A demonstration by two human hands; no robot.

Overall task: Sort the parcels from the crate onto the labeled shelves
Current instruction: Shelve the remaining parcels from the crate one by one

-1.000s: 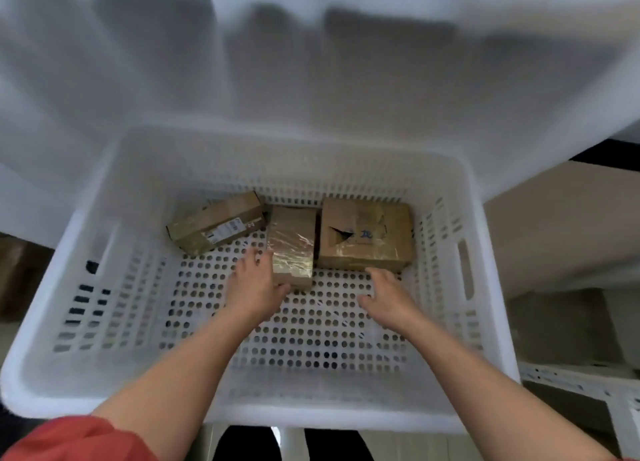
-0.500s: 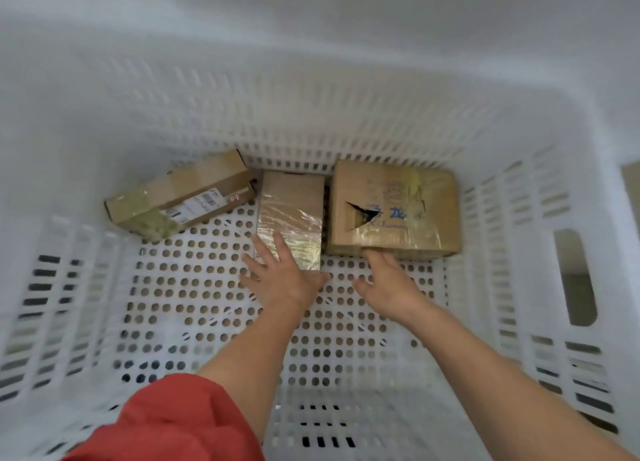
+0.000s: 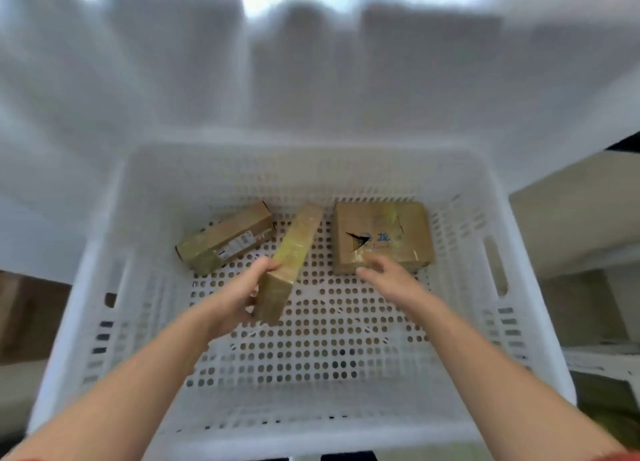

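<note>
Both of my hands were inside the white perforated crate [image 3: 114, 253], forearms bare.

Outside it at 9 o'clock sat something brown [image 3: 24, 315], too blurred to name.

At about 11 o'clock on the crate floor lay the labeled parcel [image 3: 225, 241], a long cardboard box with a white sticker on its side, set at a slant and touching neither hand.

My left hand [image 3: 239, 298] grasped the narrow parcel [image 3: 294, 249] by its near end, thumb along the top edge and fingers curled around the side and underneath. That parcel was tipped up on its edge, its near end lifted off the floor, and its length ran toward 1 o'clock. Whether the far end rested on the floor, I could not tell. It stood between the other 2 parcels, apart from both.

My right hand [image 3: 391, 280] was spread loose, holding nothing, fingers stretched toward 11 o'clock at the near edge of the torn parcel [image 3: 384, 235]. Motion blur hid whether the fingertips touched it.

That torn parcel, the widest of the 3, lay flat at 1 o'clock on the floor near the far wall, with a dark rip and blue print on top.
</note>
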